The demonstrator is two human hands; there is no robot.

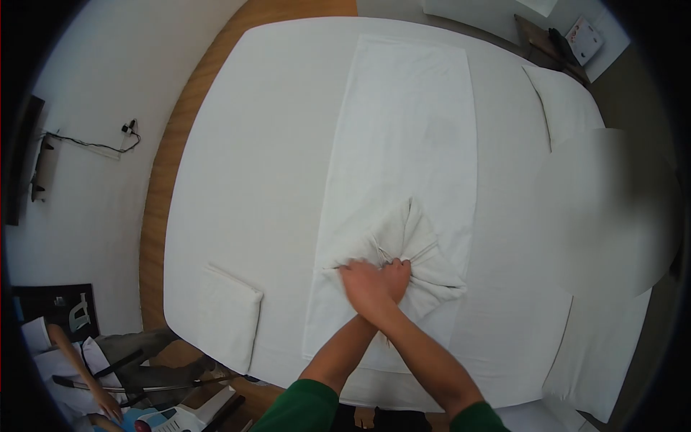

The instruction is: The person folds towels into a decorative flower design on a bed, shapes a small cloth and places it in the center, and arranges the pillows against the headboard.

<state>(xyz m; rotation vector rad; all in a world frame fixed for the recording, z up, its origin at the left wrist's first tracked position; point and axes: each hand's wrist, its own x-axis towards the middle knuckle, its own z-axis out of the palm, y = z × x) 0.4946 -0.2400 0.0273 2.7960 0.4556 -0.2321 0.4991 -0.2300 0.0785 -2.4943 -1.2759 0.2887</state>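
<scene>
A white towel (432, 270), folded into a pleated, pointed shape, lies on a long white cloth strip (403, 129) across the bed. My forearms are crossed over it. Reaching from the left, my left hand (396, 279) is closed on the gathered folds near the towel's middle. My right hand (365, 288) crosses over the left wrist and grips the towel's left side; its fingers are slightly blurred. The folds under both hands are hidden.
A second folded white towel (234, 317) lies at the left on the bed sheet (252, 158). A pillow (568, 104) rests at the far right, near a bedside table (536, 43). At the lower left, another person (86, 367) is beside a cart with supplies.
</scene>
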